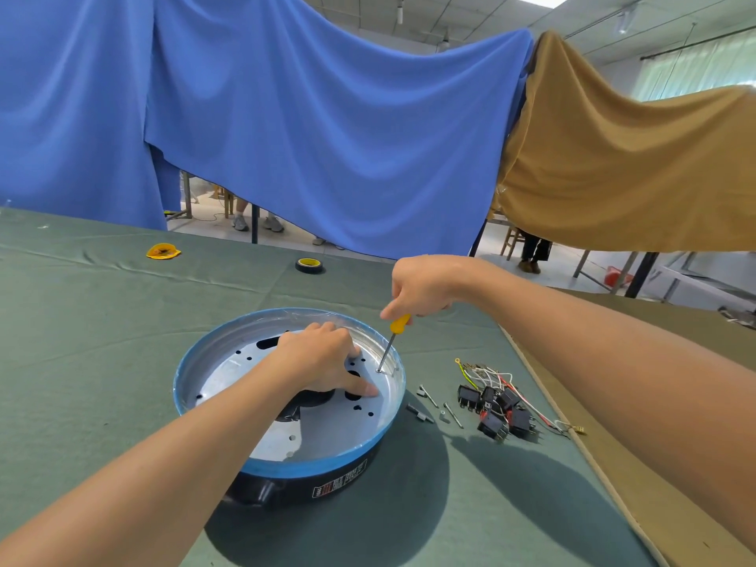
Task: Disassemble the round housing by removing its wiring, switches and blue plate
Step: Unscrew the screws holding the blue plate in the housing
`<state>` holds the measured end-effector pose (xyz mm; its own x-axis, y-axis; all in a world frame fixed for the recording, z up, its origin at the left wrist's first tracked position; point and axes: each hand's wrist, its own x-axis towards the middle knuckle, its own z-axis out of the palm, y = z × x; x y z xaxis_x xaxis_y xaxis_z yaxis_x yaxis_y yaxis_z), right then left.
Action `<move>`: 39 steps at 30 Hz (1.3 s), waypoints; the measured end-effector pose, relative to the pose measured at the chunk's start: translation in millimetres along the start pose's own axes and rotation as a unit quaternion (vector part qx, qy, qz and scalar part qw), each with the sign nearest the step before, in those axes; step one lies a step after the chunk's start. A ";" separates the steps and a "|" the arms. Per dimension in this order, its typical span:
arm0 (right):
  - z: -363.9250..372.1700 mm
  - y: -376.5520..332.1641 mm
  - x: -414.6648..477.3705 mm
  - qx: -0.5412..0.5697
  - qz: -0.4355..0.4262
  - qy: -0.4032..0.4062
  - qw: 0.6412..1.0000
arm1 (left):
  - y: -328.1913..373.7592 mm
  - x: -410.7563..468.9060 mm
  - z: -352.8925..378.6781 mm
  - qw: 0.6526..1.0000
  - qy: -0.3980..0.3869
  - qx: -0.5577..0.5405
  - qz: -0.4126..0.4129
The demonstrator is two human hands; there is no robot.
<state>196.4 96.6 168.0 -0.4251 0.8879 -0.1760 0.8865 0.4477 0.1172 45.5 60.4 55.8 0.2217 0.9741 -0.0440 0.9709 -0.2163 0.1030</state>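
Note:
The round black housing [327, 482] sits on the green cloth, and its blue-rimmed metal plate [331, 433] faces up with several holes in it. My left hand [323, 358] lies on the plate's middle, fingers spread and pressing down. My right hand [421, 286] grips a yellow-handled screwdriver [392, 339] whose tip stands on a screw near the plate's right rim. To the right of the housing lies a bundle of black switches with their wiring [497, 403].
Several loose screws and small metal parts [435, 407] lie between housing and switches. A roll of black tape [309, 265] and a yellow object [163, 251] lie farther back. The table's edge runs along the right, next to brown board. Blue and tan cloths hang behind.

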 end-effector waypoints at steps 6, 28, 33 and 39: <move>-0.8 1.3 0.0 0.022 -0.041 -0.002 0.999 | -0.8 -0.1 1.3 1.000 0.002 0.001 0.002; 6.5 -4.0 5.5 0.110 0.012 0.085 0.990 | -3.0 3.0 3.9 1.000 0.005 0.002 0.007; 8.1 -3.1 4.3 0.122 0.051 0.085 0.988 | -3.2 2.2 3.9 1.000 0.001 0.001 0.003; 5.9 -4.1 1.9 0.124 0.056 0.051 0.989 | -1.5 1.9 2.4 1.000 -0.004 0.001 -0.001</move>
<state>193.1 95.8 161.5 -0.3271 0.9420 -0.0746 0.9412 0.3177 -0.1153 44.7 62.5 53.2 0.2213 0.9738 -0.0516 0.9713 -0.2154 0.1011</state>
